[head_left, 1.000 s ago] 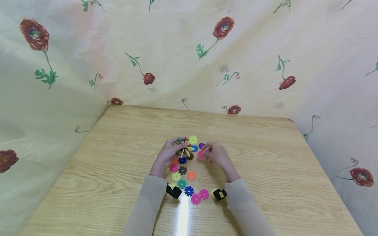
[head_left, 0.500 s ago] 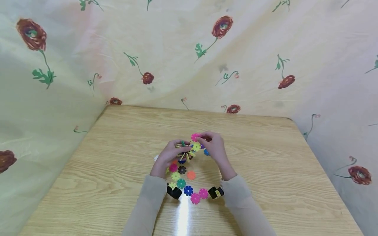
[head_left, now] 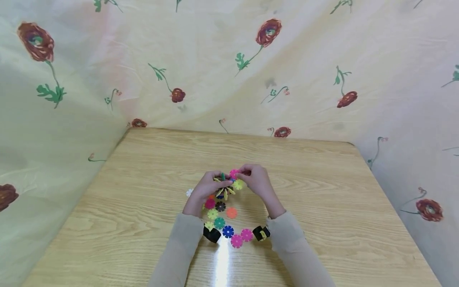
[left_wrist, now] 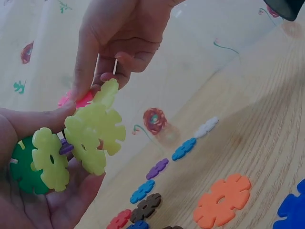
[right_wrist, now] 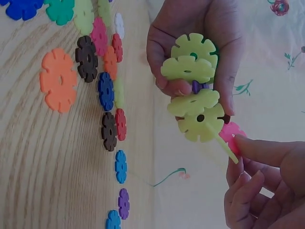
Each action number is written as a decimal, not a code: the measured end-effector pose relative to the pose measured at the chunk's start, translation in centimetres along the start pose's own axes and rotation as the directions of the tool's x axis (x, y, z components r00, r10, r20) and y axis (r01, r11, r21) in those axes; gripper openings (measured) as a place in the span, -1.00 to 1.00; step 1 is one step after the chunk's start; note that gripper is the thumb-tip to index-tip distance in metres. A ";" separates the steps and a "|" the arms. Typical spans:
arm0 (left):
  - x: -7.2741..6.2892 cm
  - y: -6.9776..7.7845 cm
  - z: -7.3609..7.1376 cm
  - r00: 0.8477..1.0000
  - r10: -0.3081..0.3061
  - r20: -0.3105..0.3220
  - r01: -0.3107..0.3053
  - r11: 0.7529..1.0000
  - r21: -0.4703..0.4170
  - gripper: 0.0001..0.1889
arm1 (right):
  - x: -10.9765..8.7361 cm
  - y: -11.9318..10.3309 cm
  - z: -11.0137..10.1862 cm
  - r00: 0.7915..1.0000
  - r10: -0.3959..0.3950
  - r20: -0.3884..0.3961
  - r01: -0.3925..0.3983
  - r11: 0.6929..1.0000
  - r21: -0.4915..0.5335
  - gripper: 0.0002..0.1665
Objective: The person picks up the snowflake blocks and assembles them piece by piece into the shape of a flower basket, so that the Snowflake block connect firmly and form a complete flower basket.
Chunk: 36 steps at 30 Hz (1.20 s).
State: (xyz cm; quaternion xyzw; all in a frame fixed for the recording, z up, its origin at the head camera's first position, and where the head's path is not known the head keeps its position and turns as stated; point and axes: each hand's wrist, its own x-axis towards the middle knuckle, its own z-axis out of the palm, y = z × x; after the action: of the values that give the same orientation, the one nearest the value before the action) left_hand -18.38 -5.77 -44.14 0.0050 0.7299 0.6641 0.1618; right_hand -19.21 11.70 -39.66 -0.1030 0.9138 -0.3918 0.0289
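My left hand (head_left: 208, 186) grips a cluster of interlocking notched plastic discs. In the left wrist view, yellow-green discs (left_wrist: 50, 160) and a dark green disc (left_wrist: 26, 164) show in the cluster, joined around a small purple piece (left_wrist: 66, 146). Between thumb and fingers, my right hand (head_left: 257, 179) pinches a pink notched disc (right_wrist: 233, 134) at the cluster's edge. A yellow-green disc standing out from the cluster partly covers the pink one in the right wrist view. Both hands are raised over the table, close together.
Loose notched discs lie on the wooden table (head_left: 322, 191): an orange disc (head_left: 231, 213), a teal disc (head_left: 219, 223), a dark blue disc (head_left: 228, 231) and pink discs (head_left: 236, 240) among several others. A white disc (head_left: 189, 193) lies left. Flower-patterned cloth (head_left: 215, 71) borders the table.
My right hand has carried the pink disc up and left, then slightly down to the cluster's edge. The left hand keeps its grip, and the cluster's outer yellow-green disc has shifted lower.
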 end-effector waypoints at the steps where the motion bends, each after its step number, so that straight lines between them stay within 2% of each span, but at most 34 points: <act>1: 0.0 0.0 0.1 1.000 0.003 -0.006 -0.003 1.000 0.021 -0.78 | 0.0 0.0 0.0 1.000 -0.006 0.006 0.006 1.000 -0.008 -0.84; 8: -0.1 0.2 0.5 0.999 0.013 -0.030 -0.008 0.988 0.152 -0.85 | 0.1 -0.2 -0.6 0.995 -0.033 0.099 0.042 0.995 -0.085 -0.90; 14: -0.1 0.0 0.4 0.999 -0.009 -0.031 0.013 0.989 0.149 -0.85 | 0.1 -0.3 -0.4 0.993 -0.011 0.120 0.024 0.994 -0.110 -0.91; 19: -0.1 0.2 0.1 1.000 0.009 -0.022 -0.006 0.990 0.141 -0.87 | -0.2 0.1 -0.1 0.987 0.005 0.160 0.008 0.997 -0.080 -0.87; 21: -0.1 0.5 0.0 1.000 0.026 -0.011 -0.024 0.987 0.159 -0.86 | -0.2 -0.1 -0.3 0.986 -0.027 0.165 0.045 0.993 -0.106 -0.87; 24: -0.2 0.8 0.0 0.999 0.035 -0.004 -0.033 0.983 0.178 -0.86 | 0.0 -0.7 -0.7 0.979 -0.104 0.176 0.142 0.965 -0.221 -0.87; 27: -0.3 0.9 0.0 1.000 0.028 0.005 -0.029 0.977 0.212 -0.87 | 0.1 -1.1 -0.9 0.957 -0.188 0.222 0.256 0.905 -0.339 -0.87; 29: -0.3 0.7 0.1 1.000 0.023 0.019 -0.027 0.972 0.233 -0.86 | 0.1 -1.2 -1.0 0.944 -0.212 0.251 0.297 0.877 -0.377 -0.88; 32: -0.3 0.7 0.4 0.999 0.022 0.037 -0.031 0.965 0.260 -0.85 | 0.0 -1.0 -0.9 0.933 -0.236 0.272 0.333 0.853 -0.403 -0.87; 36: -0.3 0.6 0.5 0.999 0.018 0.039 -0.028 0.964 0.265 -0.85 | 0.0 -0.8 -0.8 0.926 -0.253 0.278 0.351 0.848 -0.396 -0.88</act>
State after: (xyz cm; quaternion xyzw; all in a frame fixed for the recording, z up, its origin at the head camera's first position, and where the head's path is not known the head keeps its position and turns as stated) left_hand -18.06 -5.29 -43.54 0.0472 0.8090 0.5621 0.1652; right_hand -19.20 11.66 -38.53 -0.2918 0.9418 -0.1617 0.0416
